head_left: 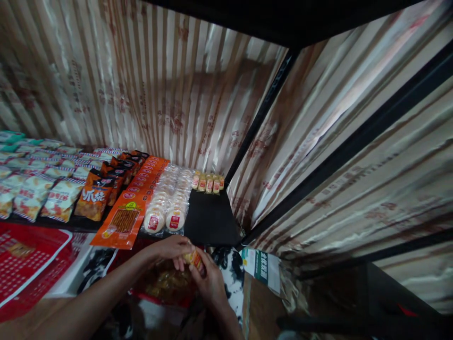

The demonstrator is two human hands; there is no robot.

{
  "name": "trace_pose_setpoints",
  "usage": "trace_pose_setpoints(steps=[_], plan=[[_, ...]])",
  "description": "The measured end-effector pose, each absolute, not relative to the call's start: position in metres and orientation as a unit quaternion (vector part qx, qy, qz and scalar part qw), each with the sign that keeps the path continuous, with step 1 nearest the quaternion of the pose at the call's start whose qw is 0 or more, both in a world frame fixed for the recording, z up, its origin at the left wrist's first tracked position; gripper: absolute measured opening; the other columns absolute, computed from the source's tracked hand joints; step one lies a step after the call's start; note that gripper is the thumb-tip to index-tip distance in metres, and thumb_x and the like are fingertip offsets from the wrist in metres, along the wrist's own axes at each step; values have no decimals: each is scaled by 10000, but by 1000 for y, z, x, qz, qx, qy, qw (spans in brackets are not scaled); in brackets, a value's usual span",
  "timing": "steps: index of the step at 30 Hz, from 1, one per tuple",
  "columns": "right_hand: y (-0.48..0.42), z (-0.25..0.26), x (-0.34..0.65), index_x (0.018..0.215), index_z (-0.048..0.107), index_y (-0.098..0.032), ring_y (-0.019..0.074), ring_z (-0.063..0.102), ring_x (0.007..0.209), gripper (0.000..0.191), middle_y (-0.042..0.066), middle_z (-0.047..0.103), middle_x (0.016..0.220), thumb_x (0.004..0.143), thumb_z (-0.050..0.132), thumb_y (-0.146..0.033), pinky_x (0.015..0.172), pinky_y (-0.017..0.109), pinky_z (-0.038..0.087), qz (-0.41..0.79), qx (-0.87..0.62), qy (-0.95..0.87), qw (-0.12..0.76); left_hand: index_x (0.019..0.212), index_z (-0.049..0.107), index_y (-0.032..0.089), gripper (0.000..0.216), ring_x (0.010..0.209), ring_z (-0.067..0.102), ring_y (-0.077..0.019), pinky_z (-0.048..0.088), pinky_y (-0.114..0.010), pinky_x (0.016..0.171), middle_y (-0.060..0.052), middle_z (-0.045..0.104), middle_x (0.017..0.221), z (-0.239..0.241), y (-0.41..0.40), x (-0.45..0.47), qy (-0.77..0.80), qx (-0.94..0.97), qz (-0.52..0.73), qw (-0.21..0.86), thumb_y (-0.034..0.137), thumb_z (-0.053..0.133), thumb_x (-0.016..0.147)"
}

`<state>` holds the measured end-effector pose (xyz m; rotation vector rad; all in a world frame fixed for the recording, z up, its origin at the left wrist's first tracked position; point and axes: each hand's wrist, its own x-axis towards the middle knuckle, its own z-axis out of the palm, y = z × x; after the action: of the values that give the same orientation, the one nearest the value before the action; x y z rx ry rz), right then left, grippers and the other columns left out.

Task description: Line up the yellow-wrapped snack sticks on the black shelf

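Observation:
My left hand (pixel 172 249) and my right hand (pixel 208 279) meet just below the front edge of a black shelf (pixel 208 219). Both are closed around a small orange-and-yellow snack packet (pixel 194 258) held between them. Under the hands lies a clear bag of similar yellowish packets (pixel 166 283). At the shelf's back stands a short row of small yellow packets (pixel 208 182) like the one held. To their left are two rows of round white cakes in clear wrappers (pixel 166 200).
Left of the cakes lie long orange packs (pixel 131 208), dark orange snack bags (pixel 97 194) and white striped bags (pixel 42 189). A red plastic basket (pixel 24 264) sits lower left. A cardboard box (pixel 264 278) stands lower right. Striped plastic sheeting covers the walls.

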<state>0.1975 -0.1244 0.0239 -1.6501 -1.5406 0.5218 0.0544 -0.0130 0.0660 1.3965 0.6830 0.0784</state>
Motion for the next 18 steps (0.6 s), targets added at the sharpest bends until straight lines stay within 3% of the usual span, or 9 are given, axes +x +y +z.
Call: trace_pose_setpoints(steps=[4,7,10,18], plan=[[-116,32,209,1141,596,-224,227,599,987,403,82,636,1107,754,567,-333,867,327,474,200,-690,-556,418,830,490,140,474,539,577,-115,456,-224,514,-3,574,634,74,-9,69,302,639,74,703,584,552,675],[-107,40,215,1137,598,-176,200,621,740,452,94,666,972,748,563,-402,678,290,505,202,-712,-514,434,898,514,128,450,585,574,-113,455,-223,543,-2,572,675,76,-7,80,290,652,113,691,519,575,683],[-98,46,218,1129,601,-154,150,553,533,507,75,666,836,733,561,-469,508,256,451,217,-728,-469,450,953,529,126,426,593,566,-115,452,-230,552,10,552,690,73,-4,92,297,657,159,674,456,585,689],[-72,52,232,1144,580,-136,144,529,527,529,77,649,815,743,541,-479,541,259,442,172,-751,-456,445,876,554,130,216,608,551,-120,466,-242,566,7,526,700,61,4,123,378,643,244,620,270,509,718]])
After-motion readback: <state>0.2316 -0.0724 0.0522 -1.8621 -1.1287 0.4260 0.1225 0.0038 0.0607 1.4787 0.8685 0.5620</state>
